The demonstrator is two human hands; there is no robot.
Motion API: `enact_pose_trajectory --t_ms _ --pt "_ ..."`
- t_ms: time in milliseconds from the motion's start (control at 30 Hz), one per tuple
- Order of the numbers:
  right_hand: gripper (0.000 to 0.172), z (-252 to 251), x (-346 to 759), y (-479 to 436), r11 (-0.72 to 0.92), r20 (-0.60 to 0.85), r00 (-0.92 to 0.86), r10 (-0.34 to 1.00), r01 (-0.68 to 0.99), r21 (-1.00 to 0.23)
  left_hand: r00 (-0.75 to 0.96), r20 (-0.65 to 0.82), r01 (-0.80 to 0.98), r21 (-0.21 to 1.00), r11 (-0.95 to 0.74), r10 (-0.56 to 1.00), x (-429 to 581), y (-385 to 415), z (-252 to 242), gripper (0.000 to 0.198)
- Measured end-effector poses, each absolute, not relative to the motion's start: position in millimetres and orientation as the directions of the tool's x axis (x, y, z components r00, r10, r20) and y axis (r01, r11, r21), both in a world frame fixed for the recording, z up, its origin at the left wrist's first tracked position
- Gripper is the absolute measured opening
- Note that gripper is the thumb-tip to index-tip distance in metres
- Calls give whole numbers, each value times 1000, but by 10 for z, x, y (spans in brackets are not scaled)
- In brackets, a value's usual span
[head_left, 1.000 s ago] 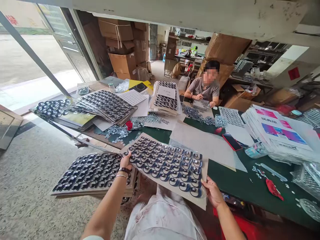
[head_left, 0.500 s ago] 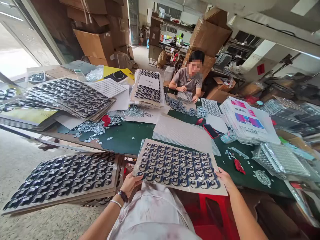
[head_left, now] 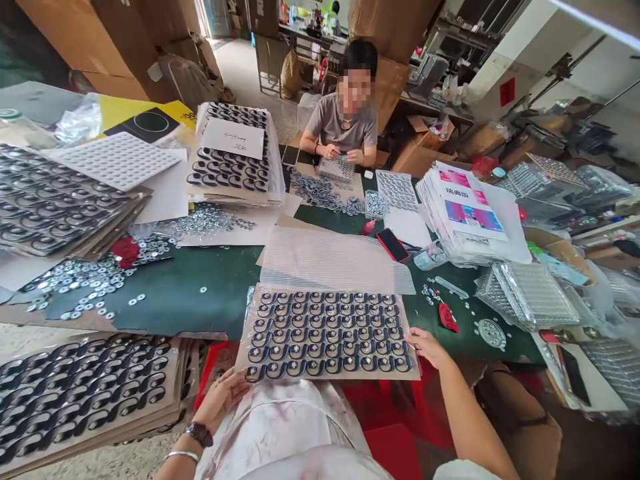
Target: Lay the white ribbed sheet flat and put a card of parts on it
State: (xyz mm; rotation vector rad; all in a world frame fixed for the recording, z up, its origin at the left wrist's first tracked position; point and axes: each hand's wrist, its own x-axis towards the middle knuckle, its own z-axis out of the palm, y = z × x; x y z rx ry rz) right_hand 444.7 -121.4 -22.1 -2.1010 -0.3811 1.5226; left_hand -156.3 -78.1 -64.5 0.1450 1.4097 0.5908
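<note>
A brown cardboard sheet (head_left: pixel 300 333) carries rows of shiny domed pieces with dark curved bands, apparently under clear film. It lies nearly level in front of my body, its far edge against a pile of pale ribbed sheets (head_left: pixel 320 257). My left hand (head_left: pixel 225 395) is at its near left corner, fingers closed on the edge and partly hidden. At the right edge, my right hand (head_left: pixel 425 345) pinches the sheet between thumb and fingers. Low on the left, beside my left hand, sits a stack of similar cardboard sheets (head_left: pixel 100 400).
Across the green table (head_left: pixel 200 320) a person (head_left: pixel 343 127) handles a small tray of parts. Loose metal washers (head_left: pixel 80 287) lie at the left. A phone (head_left: pixel 393 245), a tall pile of sheets (head_left: pixel 245 177) and printed bags (head_left: pixel 470 207) stand farther back. A red stool (head_left: pixel 390 447) is below.
The cardboard sheet has moved in toward the table, lying flatter and squarer to it, with both hands following. The camera view has turned right and down.
</note>
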Motion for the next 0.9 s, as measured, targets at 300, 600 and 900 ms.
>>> enact_pose_trajectory --t_ms 300,600,900 --pt "58 -209 4346 -1253 -806 -727 421 542 17 -591 -343 -180 432 841 325 922 -1139 534 -193 13" --pt "93 -359 4184 -1454 -671 -525 632 570 -11 -741 -260 -340 560 710 428 904 -475 1976 -186 23" --pt "74 -530 4135 -1610 -618 -465 668 581 -10 -786 -189 -347 681 627 377 918 -570 2746 -188 24"
